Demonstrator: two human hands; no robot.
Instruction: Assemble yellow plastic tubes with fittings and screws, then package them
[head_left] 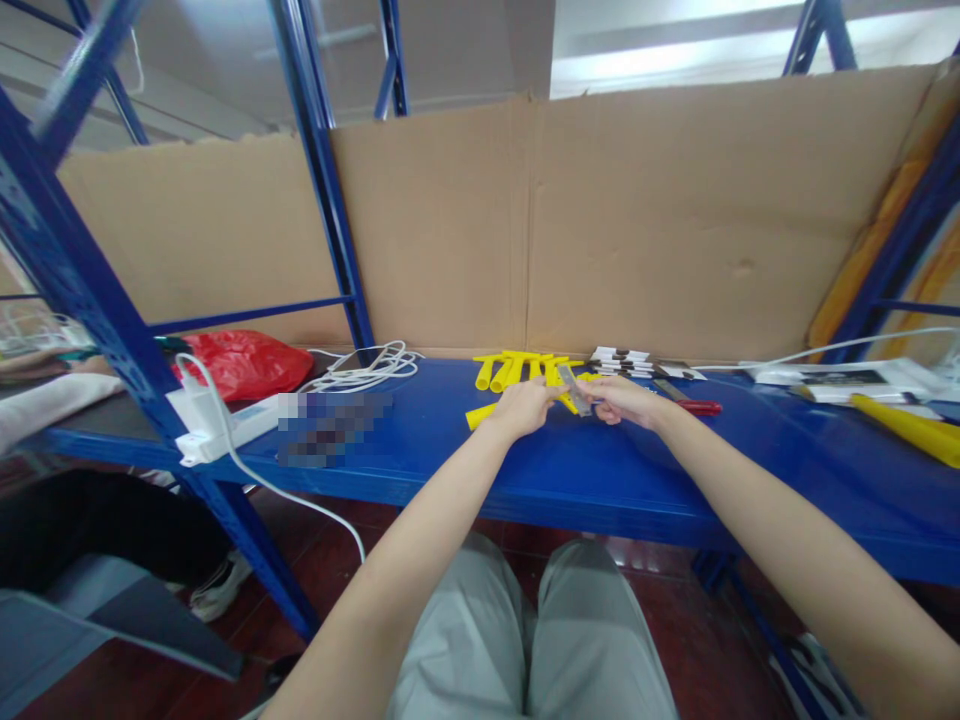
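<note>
My left hand [523, 408] is closed over a yellow tapered tube [478, 416], whose wide end sticks out to the left; its middle is hidden by the hand. Close beside it, my right hand [624, 400] pinches a small greyish, shiny flat strip [574, 391]. The strip stands tilted between the two hands, by the left fingertips; whether those fingers touch it I cannot tell. Just behind the hands, several yellow tapered tubes [513, 372] lie side by side on the blue shelf [427, 425].
Black-and-white cards [621, 361] lie in stacks behind my right hand, with a red-handled knife [699, 407] nearby. Left are a white power strip [259, 420], coiled cables [375, 366] and a red bag [244, 362]. Cardboard [637, 220] backs the shelf. Another person sits far left.
</note>
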